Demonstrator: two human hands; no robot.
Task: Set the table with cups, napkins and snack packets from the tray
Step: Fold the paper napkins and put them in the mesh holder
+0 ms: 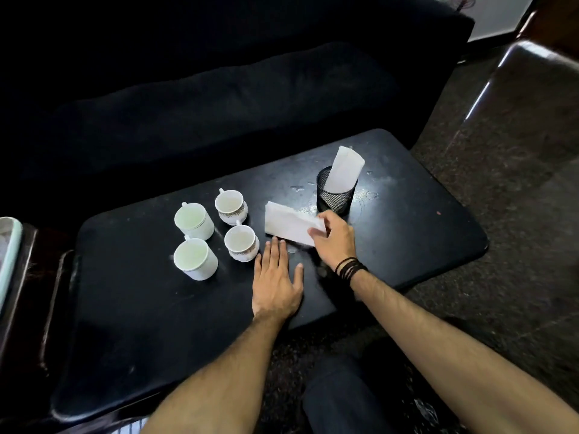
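Note:
Several white cups stand in a cluster on the black table: two plain mugs on the left and two patterned cups beside them. A folded white napkin lies flat right of the cups. My right hand grips its near right end. My left hand rests flat on the table, fingers spread, its fingertips touching the napkin's near edge. A black mesh holder just behind my right hand has another napkin standing in it.
A pale green tray shows at the far left edge, on a dark side surface. A dark sofa runs behind the table. A glossy dark chair arm stands at the right. My knee is below the table's near edge.

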